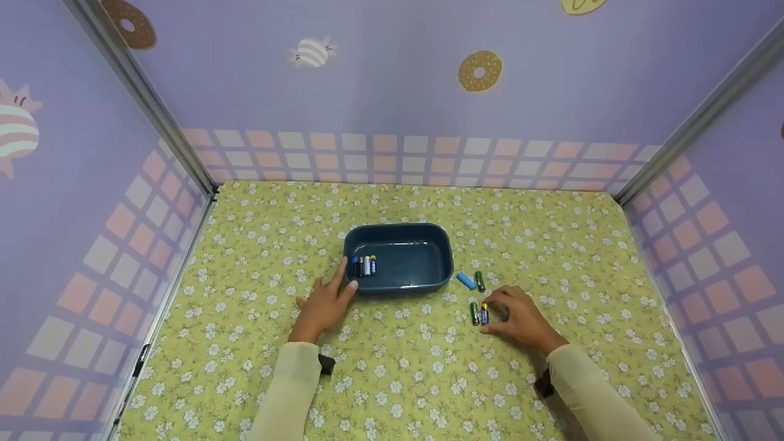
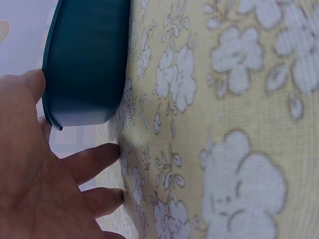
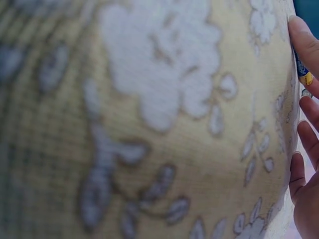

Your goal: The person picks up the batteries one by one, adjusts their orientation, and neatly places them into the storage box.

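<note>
A dark teal plastic tub (image 1: pixel 401 288) stands on the flowered cloth. My left hand (image 1: pixel 324 306) rests at its front left corner, thumb and index finger touching the rim, the other fingers spread toward the cloth. Inside the tub, several batteries (image 1: pixel 364 266) lie side by side at the left. My right hand (image 1: pixel 517 318) pinches a blue battery with a yellow end (image 1: pixel 484 313) lengthwise between thumb and index finger, low over the cloth. Just left of it lies a green-and-black battery (image 1: pixel 474 313). In the right wrist view, the thumb (image 3: pixel 305 42) partly hides the pinched battery.
Off the tub's right front corner lie a light blue battery (image 1: pixel 465 280) and a dark green battery (image 1: pixel 479 281). The yellow-green flowered cloth (image 1: pixel 398 380) covers the table. Purple patterned walls (image 1: pixel 392 92) enclose the back and both sides.
</note>
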The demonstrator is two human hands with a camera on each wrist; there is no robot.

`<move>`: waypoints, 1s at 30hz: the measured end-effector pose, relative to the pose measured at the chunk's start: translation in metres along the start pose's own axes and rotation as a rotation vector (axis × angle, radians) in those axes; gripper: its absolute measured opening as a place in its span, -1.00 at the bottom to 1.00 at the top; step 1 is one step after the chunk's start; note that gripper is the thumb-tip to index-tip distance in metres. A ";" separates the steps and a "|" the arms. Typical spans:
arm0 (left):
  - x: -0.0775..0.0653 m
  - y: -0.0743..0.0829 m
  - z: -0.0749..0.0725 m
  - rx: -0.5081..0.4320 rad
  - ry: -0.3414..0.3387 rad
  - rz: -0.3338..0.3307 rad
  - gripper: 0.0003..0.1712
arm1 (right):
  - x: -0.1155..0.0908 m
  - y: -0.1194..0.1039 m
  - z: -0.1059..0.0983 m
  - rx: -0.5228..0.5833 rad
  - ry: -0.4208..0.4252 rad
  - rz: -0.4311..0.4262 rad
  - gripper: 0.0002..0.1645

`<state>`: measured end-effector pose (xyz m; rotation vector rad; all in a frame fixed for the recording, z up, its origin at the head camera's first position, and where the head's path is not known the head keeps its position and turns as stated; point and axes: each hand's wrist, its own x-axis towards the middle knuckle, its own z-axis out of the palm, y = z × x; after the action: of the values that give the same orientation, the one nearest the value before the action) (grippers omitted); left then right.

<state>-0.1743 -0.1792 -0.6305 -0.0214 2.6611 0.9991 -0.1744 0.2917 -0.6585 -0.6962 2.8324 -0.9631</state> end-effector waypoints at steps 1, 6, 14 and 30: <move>0.000 0.000 0.000 0.001 0.001 0.001 -0.17 | 0.000 0.000 0.000 0.001 -0.002 0.004 -0.35; 0.000 -0.001 0.000 -0.005 0.001 0.003 -0.16 | 0.000 -0.001 -0.001 0.019 -0.012 0.026 -0.36; 0.000 0.000 -0.001 -0.008 0.001 0.005 -0.18 | 0.003 -0.002 -0.005 0.060 0.000 0.001 -0.35; 0.000 -0.001 0.000 -0.007 0.003 0.007 -0.17 | 0.019 -0.014 -0.013 0.149 0.016 0.063 -0.39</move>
<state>-0.1743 -0.1798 -0.6308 -0.0148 2.6620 1.0116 -0.1886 0.2808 -0.6379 -0.5822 2.7417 -1.1593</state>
